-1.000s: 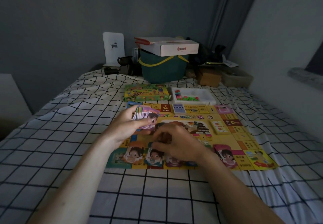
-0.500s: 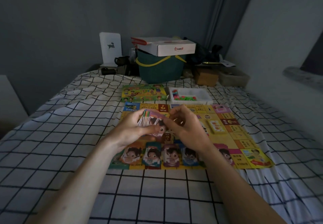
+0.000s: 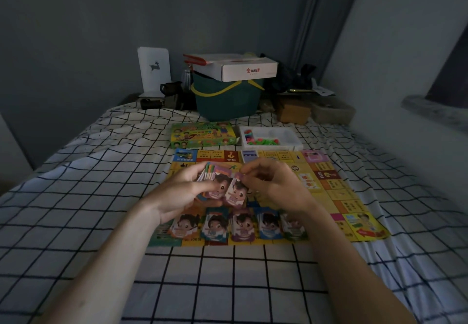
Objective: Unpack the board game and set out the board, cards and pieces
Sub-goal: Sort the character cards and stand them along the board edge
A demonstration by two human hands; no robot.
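The yellow game board (image 3: 336, 197) lies flat on the checked bed sheet. My left hand (image 3: 186, 192) grips a fanned stack of character cards (image 3: 215, 179) above the board's middle. My right hand (image 3: 276, 184) pinches a single card (image 3: 236, 193) beside that stack. Several card piles (image 3: 243, 225) lie in a row along the board's near edge. A small blue card deck (image 3: 249, 156) sits on the far edge and another deck (image 3: 307, 183) lies to the right. Behind the board are the green game box (image 3: 202, 135) and a white tray (image 3: 291, 136) of coloured pieces (image 3: 260, 141).
A dark green bin (image 3: 228, 101) with a white carton (image 3: 243, 69) on top stands at the bed's far end, beside a white stand (image 3: 154, 70), a dark mug (image 3: 171, 88) and brown boxes (image 3: 293, 108). A wall and ledge (image 3: 430, 111) close the right side.
My right hand rose from the near card row to the stack in my left hand and now pinches one card pulled partly off it. The row of piles is uncovered.
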